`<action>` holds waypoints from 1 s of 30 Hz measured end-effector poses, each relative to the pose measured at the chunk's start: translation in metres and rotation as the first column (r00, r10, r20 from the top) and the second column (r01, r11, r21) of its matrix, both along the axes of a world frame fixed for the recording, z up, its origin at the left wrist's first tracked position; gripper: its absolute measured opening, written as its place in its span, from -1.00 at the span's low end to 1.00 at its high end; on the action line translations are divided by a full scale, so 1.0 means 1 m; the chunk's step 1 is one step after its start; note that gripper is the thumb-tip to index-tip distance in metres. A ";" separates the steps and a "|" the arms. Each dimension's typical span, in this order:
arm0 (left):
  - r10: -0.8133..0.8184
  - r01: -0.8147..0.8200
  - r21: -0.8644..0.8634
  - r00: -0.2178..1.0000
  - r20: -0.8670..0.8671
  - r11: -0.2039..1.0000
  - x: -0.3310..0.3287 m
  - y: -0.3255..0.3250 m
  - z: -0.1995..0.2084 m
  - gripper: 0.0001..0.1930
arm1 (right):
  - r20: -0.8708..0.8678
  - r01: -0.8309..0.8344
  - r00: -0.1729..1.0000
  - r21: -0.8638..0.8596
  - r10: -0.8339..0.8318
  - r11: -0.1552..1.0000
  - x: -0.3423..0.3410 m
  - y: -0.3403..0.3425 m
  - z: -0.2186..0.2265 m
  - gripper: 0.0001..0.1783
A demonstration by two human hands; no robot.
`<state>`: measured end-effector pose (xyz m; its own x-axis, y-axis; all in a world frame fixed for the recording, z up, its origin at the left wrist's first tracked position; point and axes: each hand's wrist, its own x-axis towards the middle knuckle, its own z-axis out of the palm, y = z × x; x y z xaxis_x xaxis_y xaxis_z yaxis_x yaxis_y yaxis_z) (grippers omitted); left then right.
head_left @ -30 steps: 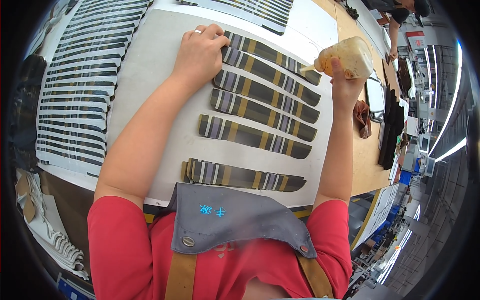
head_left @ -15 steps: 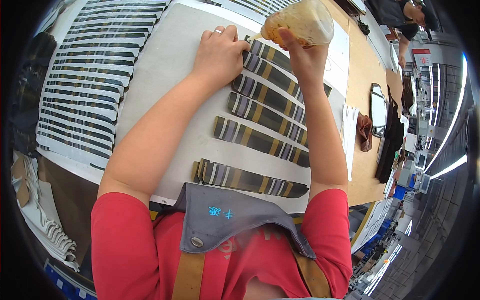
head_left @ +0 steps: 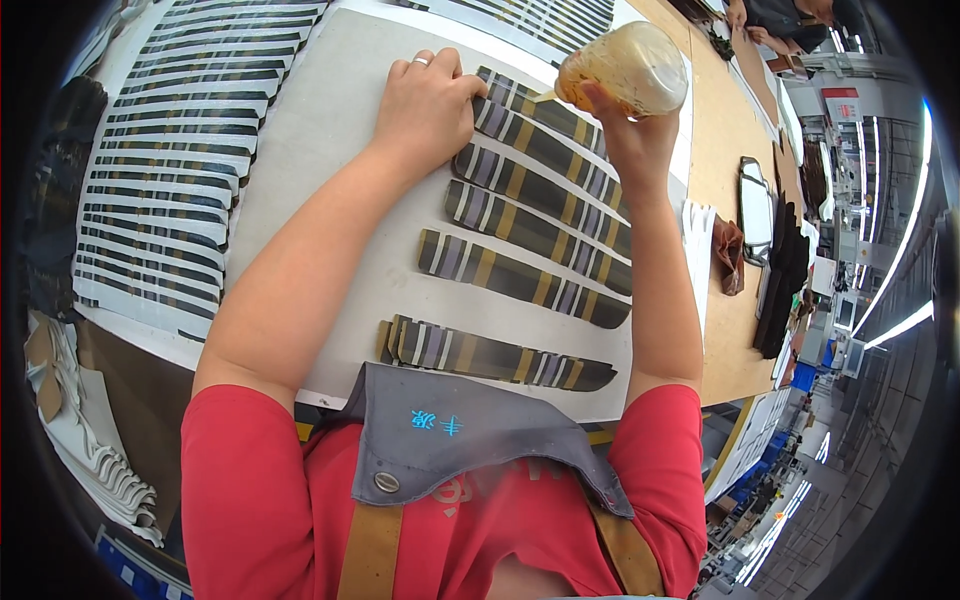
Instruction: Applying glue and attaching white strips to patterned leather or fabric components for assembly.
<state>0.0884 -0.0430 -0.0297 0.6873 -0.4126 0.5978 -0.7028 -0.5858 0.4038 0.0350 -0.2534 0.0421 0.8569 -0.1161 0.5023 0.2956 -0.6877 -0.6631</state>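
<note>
My right hand (head_left: pixel 638 140) grips a translucent plastic squeeze bottle (head_left: pixel 632 65), tilted on its side with amber residue inside. Its pale nozzle points left, over the farthest plaid strip (head_left: pixel 575 125). My left hand (head_left: pixel 425 110), a ring on one finger, is closed, with thumb and fingertips at the left end of the far strips. Exactly how it pinches or presses there is partly hidden. Several dark plaid strips (head_left: pixel 530 270), striped in tan, white and purple, lie fanned on the grey board (head_left: pixel 330 190). A small overlapping stack of strips (head_left: pixel 490 355) lies nearest me.
Rows of similar strips on white sheets (head_left: pixel 170 190) cover the left side; more lie on a sheet (head_left: pixel 540 25) at the back. Right of the board are white strips (head_left: pixel 697 255), a brown crumpled piece (head_left: pixel 728 255) and dark stacked pieces (head_left: pixel 785 280). Another person (head_left: pixel 790 25) works at far right.
The bottle and my right hand have moved right and slightly nearer, its nozzle travelling along the farthest strip. My left hand stays at the strip ends, shifted slightly left in view.
</note>
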 end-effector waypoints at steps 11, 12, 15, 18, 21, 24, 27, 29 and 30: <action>-0.025 0.025 0.010 1.000 0.006 1.000 0.001 0.003 0.001 -0.80 | 0.011 0.146 0.989 0.008 -0.146 0.989 -0.044 -0.052 0.002 -0.30; -0.020 0.020 0.019 1.000 0.002 1.000 0.002 0.003 0.000 -0.83 | 0.014 0.152 0.988 0.009 -0.152 0.988 -0.048 -0.057 0.001 -0.30; -0.020 0.020 0.033 1.000 -0.006 0.999 0.003 0.002 -0.001 -0.85 | 0.051 0.193 0.980 -0.020 -0.191 0.981 -0.060 -0.070 0.002 -0.28; -0.023 0.023 0.035 1.000 -0.007 0.999 0.004 0.003 -0.001 -0.84 | 0.034 0.255 0.967 -0.044 -0.254 0.966 -0.072 -0.084 0.002 -0.27; -0.024 0.024 0.042 1.000 0.005 0.999 0.005 0.003 -0.002 -0.83 | 0.030 0.295 0.955 0.036 -0.296 0.955 -0.085 -0.099 -0.002 -0.27; -0.027 0.026 0.055 1.000 0.004 0.998 0.005 0.001 -0.001 -0.82 | 0.056 0.351 0.934 0.024 -0.352 0.936 -0.099 -0.119 -0.003 -0.25; -0.021 0.022 0.062 1.000 -0.015 0.998 0.004 0.002 0.000 -0.81 | 0.132 0.397 0.910 -0.006 -0.393 0.918 -0.111 -0.131 0.004 -0.24; -0.018 0.019 0.062 1.000 -0.021 0.998 0.004 0.002 0.000 -0.81 | 0.081 0.531 0.832 0.169 -0.548 0.831 -0.123 -0.132 0.018 -0.25; -0.021 0.023 0.047 0.998 -0.058 0.999 0.004 0.002 0.000 -0.81 | 0.084 0.546 0.819 0.189 -0.568 0.816 -0.127 -0.144 0.022 -0.29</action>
